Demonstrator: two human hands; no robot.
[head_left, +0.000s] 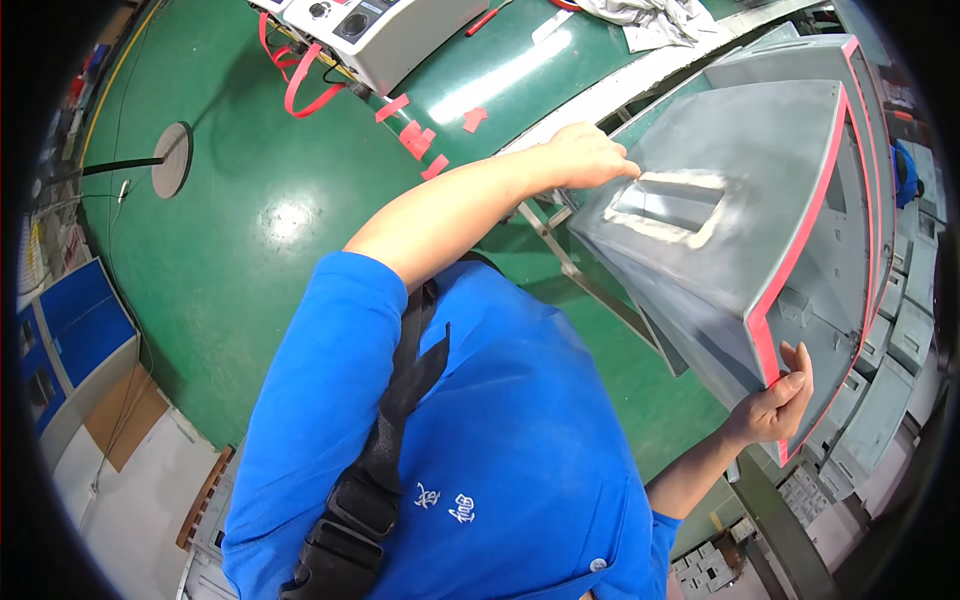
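A grey sheet-metal enclosure (pixel 740 120) lies at the right with red tape (pixel 800 240) along its edges. Its upper face has a rectangular cutout (pixel 672 207) bordered by a rough whitish band. My left hand (pixel 588 157) reaches over to the cutout's upper left corner, fingers curled, fingertips at the rim. Anything pinched in them is too small to make out. Lower down, my right hand (pixel 775 402) grips the enclosure's near taped corner, thumb and fingers around the edge. The enclosure's open side, facing right, shows its bare interior.
A green-topped bench (pixel 480 90) stands ahead, with red tape scraps (pixel 415 138) on it. On it too are a white machine with knobs (pixel 375 30), a red pen-like tool (pixel 485 20) and a grey cloth (pixel 650 18). A round stand base (pixel 173 160) is on the left. More grey enclosures (pixel 870 420) line the right.
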